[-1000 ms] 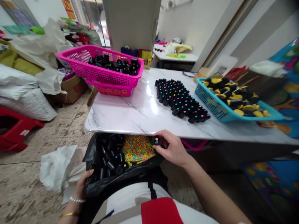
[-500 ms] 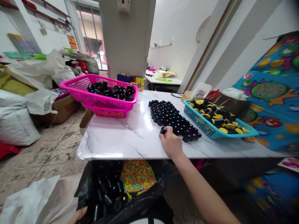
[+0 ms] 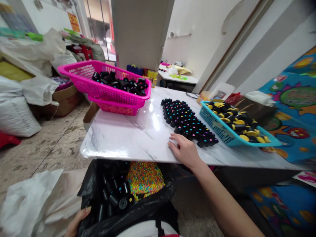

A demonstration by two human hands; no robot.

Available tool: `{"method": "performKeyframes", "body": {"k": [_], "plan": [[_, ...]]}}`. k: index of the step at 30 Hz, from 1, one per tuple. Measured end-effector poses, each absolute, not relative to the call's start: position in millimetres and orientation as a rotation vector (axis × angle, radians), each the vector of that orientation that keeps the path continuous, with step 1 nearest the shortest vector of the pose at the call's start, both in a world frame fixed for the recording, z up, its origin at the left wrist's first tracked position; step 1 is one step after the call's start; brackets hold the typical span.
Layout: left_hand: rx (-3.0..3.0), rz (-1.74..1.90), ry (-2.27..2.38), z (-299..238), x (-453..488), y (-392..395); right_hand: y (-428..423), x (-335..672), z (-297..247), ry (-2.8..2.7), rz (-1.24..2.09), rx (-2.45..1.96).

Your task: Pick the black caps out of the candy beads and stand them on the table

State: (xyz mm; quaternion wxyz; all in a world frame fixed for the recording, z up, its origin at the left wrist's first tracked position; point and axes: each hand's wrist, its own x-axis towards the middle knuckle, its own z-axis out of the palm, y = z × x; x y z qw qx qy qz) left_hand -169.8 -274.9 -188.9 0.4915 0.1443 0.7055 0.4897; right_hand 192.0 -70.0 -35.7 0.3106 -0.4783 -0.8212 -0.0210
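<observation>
My right hand (image 3: 184, 149) is over the white marbled table (image 3: 118, 138), fingers apart and holding nothing. Just beyond it stands a tight block of small black cylinders (image 3: 184, 118) with coloured dots on their tops. Low at the left, my left hand (image 3: 78, 221) grips the edge of a black plastic bag (image 3: 138, 210); most of its fingers are hidden. In the bag lie loose black cylinders (image 3: 114, 199) beside a heap of tiny multicoloured balls (image 3: 145, 179).
A pink basket (image 3: 98, 87) of black cylinders rests on another pink basket (image 3: 116, 107) at the table's left. At the right is a turquoise basket (image 3: 222, 131) of black cylinders with yellow caps. White sacks (image 3: 18, 110) stand on the floor at left.
My right hand has let go of a black cylinder, left at the near edge of the block, and its fingers have opened. My left hand stays at the bag. The view has shifted slightly.
</observation>
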Motion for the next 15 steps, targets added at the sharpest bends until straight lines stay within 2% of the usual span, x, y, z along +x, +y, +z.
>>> {"method": "performKeyframes", "body": {"k": [3, 7, 11, 15], "plan": [[0.082, 1.257, 1.648, -185.6, -169.2, -281.0, -105.0, 175.8, -44.4, -2.200, 0.075, -1.037], [-0.135, 1.108, 1.529, -187.5, -173.4, -278.0, -150.8, 164.7, -74.8, -2.298, 0.127, -0.816], [-0.277, 1.198, 1.327, -175.6, -175.2, -256.9, -166.2, 161.0, -102.4, -2.481, 0.230, -0.872], [-0.264, 1.206, 1.349, -159.3, -171.3, -229.6, -157.8, 142.4, -110.6, -2.856, 0.506, -0.946]]}}
